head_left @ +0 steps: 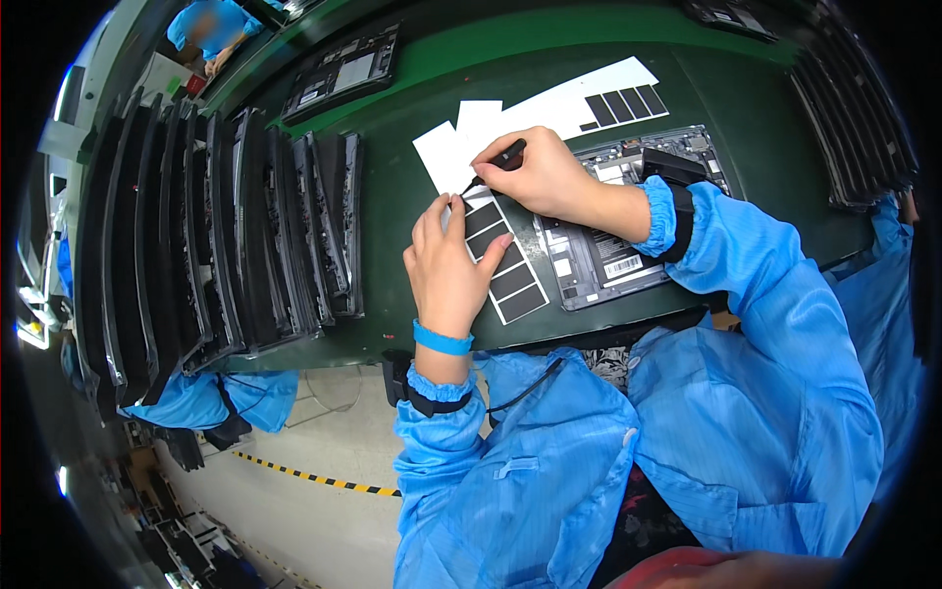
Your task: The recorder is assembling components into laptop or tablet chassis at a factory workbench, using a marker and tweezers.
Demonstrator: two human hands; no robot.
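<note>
My left hand [446,265] rests on a white backing sheet [511,282] with rows of black rectangular pads. Its fingers are stretched out, the thumb apart on the pads and the fingertips at the sheet's upper end. Pinched in my right hand [545,177] is a slim black pen-shaped tool [508,153]. Its pointed tip reaches down beside my left fingertips; whether it touches a pad I cannot tell. An opened laptop base [589,280] with exposed inner parts lies under my right forearm, partly covered by it.
Laptop bases [211,236] stand upright in a row at the left, with another dark stack [849,123] at the far right. White sheets [442,155] and a second padded sheet [625,104] lie beyond my hands. Another person [208,29] is at the upper left.
</note>
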